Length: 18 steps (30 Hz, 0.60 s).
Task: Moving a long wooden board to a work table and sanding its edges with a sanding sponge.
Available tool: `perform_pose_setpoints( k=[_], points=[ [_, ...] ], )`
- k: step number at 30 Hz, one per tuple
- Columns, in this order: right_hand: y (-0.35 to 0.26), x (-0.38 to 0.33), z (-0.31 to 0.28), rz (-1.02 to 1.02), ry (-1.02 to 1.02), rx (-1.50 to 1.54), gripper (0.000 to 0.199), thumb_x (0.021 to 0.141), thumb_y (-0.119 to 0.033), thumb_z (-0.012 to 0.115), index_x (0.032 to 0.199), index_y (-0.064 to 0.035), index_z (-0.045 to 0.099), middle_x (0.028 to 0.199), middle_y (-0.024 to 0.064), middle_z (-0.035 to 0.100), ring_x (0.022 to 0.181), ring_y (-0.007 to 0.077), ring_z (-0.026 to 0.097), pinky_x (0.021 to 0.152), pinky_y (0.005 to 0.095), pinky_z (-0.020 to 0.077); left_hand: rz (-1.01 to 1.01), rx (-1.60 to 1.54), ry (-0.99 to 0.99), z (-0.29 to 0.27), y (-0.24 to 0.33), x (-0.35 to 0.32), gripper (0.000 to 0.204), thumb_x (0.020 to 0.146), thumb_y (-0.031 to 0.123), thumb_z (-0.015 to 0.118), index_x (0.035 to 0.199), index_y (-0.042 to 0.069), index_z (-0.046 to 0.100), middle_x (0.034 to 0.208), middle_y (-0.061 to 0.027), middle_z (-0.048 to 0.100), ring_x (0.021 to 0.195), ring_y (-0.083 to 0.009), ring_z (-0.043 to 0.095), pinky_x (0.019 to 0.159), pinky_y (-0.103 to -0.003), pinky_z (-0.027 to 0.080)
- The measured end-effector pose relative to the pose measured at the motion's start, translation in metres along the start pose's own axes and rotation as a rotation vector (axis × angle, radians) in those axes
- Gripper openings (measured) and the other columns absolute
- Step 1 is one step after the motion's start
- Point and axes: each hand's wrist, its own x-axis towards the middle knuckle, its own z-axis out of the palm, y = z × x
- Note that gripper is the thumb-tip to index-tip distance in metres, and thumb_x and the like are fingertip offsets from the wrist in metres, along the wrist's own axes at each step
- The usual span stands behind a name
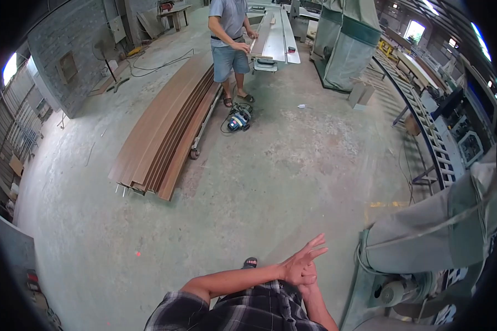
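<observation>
My left hand [306, 257] is raised in front of my waist, its fingers stretched out and apart, pointing up to the right. Below it and touching it is my right hand [308, 275], with its fingers curled in near the base of the left one. Whether anything sits inside the right hand's fingers is hidden. My left forearm [234, 277] crosses in front of my dark plaid shirt [243, 309]. The hands are over the concrete floor, apart from any workpiece or tool.
Long brown boards [165, 127] lie stacked on a wheeled cart ahead left. Beyond, a person [230, 41] handles a board at a saw table [281, 41]. A blue-black power tool [238, 120] lies on the floor. Right are a roller conveyor [419, 116] and a dust collector [419, 237].
</observation>
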Motion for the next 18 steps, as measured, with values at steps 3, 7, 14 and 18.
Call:
perform_pose_setpoints(
  k=[3, 7, 14, 18],
  points=[
    [-0.046, 0.071, 0.003, 0.024, -0.049, -0.013, 0.026, 0.092, -0.011, 0.054, 0.116, -0.0045, 0.047, 0.102, 0.0078, 0.056, 0.092, 0.0179, 0.060, 0.075, 0.0298, 0.0534, -0.039, 0.023, -0.019, -0.020, -0.047, 0.056, 0.082, 0.071, 0.029, 0.064, 0.142, 0.011, 0.027, 0.149, -0.0268, 0.010, 0.133, -0.0451, 0.027, 0.102, -0.056, 0.030],
    [-0.115, 0.171, -0.007, 0.052, -0.120, -0.033, 0.027, 0.091, -0.011, 0.055, 0.116, -0.0039, 0.047, 0.102, 0.0076, 0.056, 0.091, 0.0177, 0.060, 0.075, 0.0299, 0.0534, -0.056, 0.034, 0.022, -0.043, -0.129, 0.127, 0.081, 0.072, 0.028, 0.064, 0.142, 0.011, 0.028, 0.149, -0.0268, 0.010, 0.132, -0.0443, 0.028, 0.103, -0.055, 0.030],
    [-0.259, 0.327, 0.010, 0.207, -0.328, -0.155, 0.028, 0.091, -0.012, 0.057, 0.115, -0.0023, 0.048, 0.104, 0.0079, 0.056, 0.092, 0.0175, 0.060, 0.075, 0.0312, 0.0533, -0.119, 0.228, 0.151, -0.112, -0.219, 0.286, 0.079, 0.076, 0.034, 0.065, 0.141, 0.009, 0.028, 0.147, -0.0298, 0.010, 0.132, -0.0449, 0.029, 0.103, -0.052, 0.032],
    [-0.312, 0.407, 0.063, 0.337, -0.517, -0.387, 0.031, 0.087, -0.011, 0.061, 0.114, -0.0021, 0.048, 0.105, 0.0077, 0.057, 0.091, 0.0175, 0.060, 0.074, 0.0303, 0.0530, -0.152, 0.432, 0.343, -0.157, -0.246, 0.329, 0.078, 0.075, 0.029, 0.066, 0.140, 0.007, 0.030, 0.147, -0.0285, 0.011, 0.133, -0.0431, 0.027, 0.098, -0.047, 0.040]
  ],
)
